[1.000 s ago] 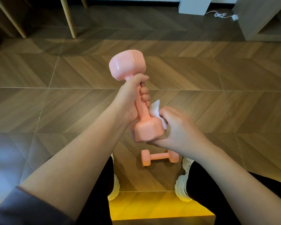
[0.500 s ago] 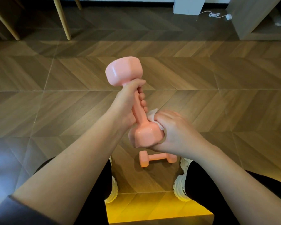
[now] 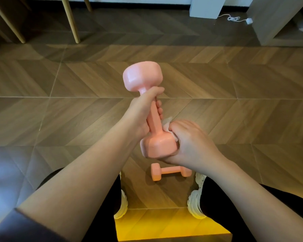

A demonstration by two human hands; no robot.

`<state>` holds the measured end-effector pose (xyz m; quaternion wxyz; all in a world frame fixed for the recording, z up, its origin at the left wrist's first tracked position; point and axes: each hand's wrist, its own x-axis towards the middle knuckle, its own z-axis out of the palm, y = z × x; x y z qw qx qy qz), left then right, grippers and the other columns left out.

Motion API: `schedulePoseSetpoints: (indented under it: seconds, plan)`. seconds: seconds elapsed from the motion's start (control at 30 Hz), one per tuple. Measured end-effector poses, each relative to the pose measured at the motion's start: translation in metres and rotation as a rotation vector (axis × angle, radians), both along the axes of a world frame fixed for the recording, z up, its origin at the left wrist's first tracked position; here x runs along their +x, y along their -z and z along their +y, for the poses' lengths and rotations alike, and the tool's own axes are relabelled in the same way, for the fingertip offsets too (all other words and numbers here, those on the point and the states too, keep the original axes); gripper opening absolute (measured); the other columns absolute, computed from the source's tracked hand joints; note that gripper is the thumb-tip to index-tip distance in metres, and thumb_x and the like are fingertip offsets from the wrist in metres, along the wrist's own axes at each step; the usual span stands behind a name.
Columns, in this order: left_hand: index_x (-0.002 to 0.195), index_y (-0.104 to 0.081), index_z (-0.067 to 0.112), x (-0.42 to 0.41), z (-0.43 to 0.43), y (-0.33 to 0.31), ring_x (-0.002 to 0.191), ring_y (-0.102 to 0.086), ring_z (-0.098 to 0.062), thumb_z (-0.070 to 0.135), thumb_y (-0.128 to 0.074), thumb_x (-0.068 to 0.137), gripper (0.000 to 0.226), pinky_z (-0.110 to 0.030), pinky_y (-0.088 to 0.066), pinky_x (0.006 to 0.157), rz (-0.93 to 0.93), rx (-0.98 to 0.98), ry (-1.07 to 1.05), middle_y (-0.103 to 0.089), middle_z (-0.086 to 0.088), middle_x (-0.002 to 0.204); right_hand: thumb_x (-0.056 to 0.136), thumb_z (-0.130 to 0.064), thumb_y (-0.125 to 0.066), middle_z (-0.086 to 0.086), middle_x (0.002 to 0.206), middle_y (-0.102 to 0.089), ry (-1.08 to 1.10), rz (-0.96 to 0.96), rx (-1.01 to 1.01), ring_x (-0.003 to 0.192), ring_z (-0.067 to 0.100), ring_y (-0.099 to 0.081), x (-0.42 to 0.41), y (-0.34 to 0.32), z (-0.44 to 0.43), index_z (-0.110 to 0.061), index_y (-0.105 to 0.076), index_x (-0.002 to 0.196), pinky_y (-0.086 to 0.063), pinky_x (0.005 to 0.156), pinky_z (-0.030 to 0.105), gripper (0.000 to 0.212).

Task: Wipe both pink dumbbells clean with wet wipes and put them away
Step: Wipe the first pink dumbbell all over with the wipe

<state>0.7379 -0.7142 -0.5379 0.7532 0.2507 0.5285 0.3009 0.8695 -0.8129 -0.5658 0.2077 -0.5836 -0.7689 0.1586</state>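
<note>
Lying on the floor (image 3: 77, 119) just below the held dumbbell (image 3: 153, 123) is the second dumbbell (image 3: 170, 172). The right hand (image 3: 191, 142) cups the held dumbbell's lower head, fingers curled and pressing a wipe (image 3: 166, 122) to it. Above, the left hand (image 3: 142, 110) grips its handle.

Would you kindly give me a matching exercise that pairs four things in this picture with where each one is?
Things:
1 raised dumbbell
2 other dumbbell
3 wipe
4 white cable

Places:
A on the floor, far ahead
B pressed under the right hand
C gripped in the left hand
D lying on the floor between the shoes

Pairs: 1-C, 2-D, 3-B, 4-A.
</note>
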Motion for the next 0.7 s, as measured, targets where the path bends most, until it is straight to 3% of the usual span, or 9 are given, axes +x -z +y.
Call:
schedulePoseSetpoints:
  seconds: [0.1, 0.17, 0.33, 0.47, 0.53, 0.63, 0.7]
  plan:
    - [0.075, -0.057, 0.017, -0.0005, 0.0017, 0.0011, 0.054, -0.051, -0.013, 0.025, -0.069, 0.088, 0.019, -0.028, -0.046, 0.061, 0.004, -0.01, -0.039, -0.053, 0.003, 0.06, 0.054, -0.053, -0.085, -0.016, 0.084, -0.035, 0.064, -0.054, 0.143, 0.077, 0.009, -0.039, 0.0011, -0.0025, -0.0011, -0.018, -0.054, 0.086, -0.021, 0.073, 0.019, 0.056]
    - [0.075, -0.055, 0.019, -0.0009, 0.0018, 0.0025, 0.049, -0.048, -0.011, 0.026, -0.068, 0.088, 0.02, -0.025, -0.043, 0.054, -0.002, -0.039, -0.051, -0.05, 0.004, 0.059, 0.055, -0.049, -0.086, -0.016, 0.085, -0.037, 0.048, -0.025, 0.134, 0.076, 0.006, -0.036, 0.0003, -0.0025, -0.0024, -0.016, -0.056, 0.088, -0.02, 0.072, 0.017, 0.056]
    - [0.069, -0.046, 0.022, -0.0025, 0.0022, 0.0001, 0.042, -0.038, -0.009, 0.025, -0.062, 0.091, 0.028, -0.019, -0.034, 0.043, -0.066, -0.051, -0.078, -0.041, 0.007, 0.051, 0.061, -0.051, -0.084, -0.021, 0.079, -0.039, 0.004, 0.062, -0.059, 0.075, 0.001, -0.035, -0.0044, 0.0014, -0.0006, -0.035, -0.038, 0.087, -0.026, 0.066, 0.021, 0.055]
    - [0.071, -0.044, 0.021, -0.0025, 0.0022, -0.0041, 0.043, -0.037, -0.01, 0.023, -0.061, 0.091, 0.026, -0.019, -0.034, 0.044, -0.075, -0.023, -0.062, -0.04, 0.006, 0.053, 0.053, -0.054, -0.086, -0.019, 0.081, -0.036, 0.059, 0.063, 0.089, 0.074, -0.001, -0.027, -0.0051, -0.0042, -0.0036, -0.03, -0.036, 0.086, -0.029, 0.074, 0.008, 0.065]
    - [0.07, -0.044, 0.021, -0.0021, 0.0023, -0.0054, 0.043, -0.036, -0.01, 0.023, -0.06, 0.091, 0.027, -0.02, -0.033, 0.046, -0.062, -0.004, -0.047, -0.039, 0.006, 0.053, 0.055, -0.055, -0.086, -0.017, 0.083, -0.041, 0.058, 0.061, 0.035, 0.075, 0.001, -0.034, -0.0075, -0.0072, -0.0044, -0.028, -0.039, 0.086, -0.033, 0.071, 0.012, 0.062]
    - [0.066, -0.042, 0.021, 0.0, -0.0007, -0.0052, 0.043, -0.034, -0.011, 0.022, -0.059, 0.091, 0.03, -0.023, -0.03, 0.049, -0.037, 0.026, -0.004, -0.038, 0.006, 0.051, 0.062, -0.051, -0.085, -0.014, 0.087, -0.053, 0.02, 0.126, -0.236, 0.082, 0.009, -0.052, -0.0073, -0.0059, -0.0019, -0.026, -0.051, 0.089, -0.043, 0.066, 0.028, 0.051]
    - [0.065, -0.041, 0.021, 0.0015, -0.0027, -0.0053, 0.042, -0.033, -0.01, 0.022, -0.059, 0.091, 0.032, -0.024, -0.03, 0.049, -0.04, 0.032, 0.021, -0.037, 0.007, 0.05, 0.06, -0.052, -0.086, -0.015, 0.085, -0.051, 0.001, 0.113, -0.212, 0.079, 0.007, -0.048, -0.0054, -0.0046, -0.0017, -0.028, -0.047, 0.085, -0.039, 0.062, 0.026, 0.052]
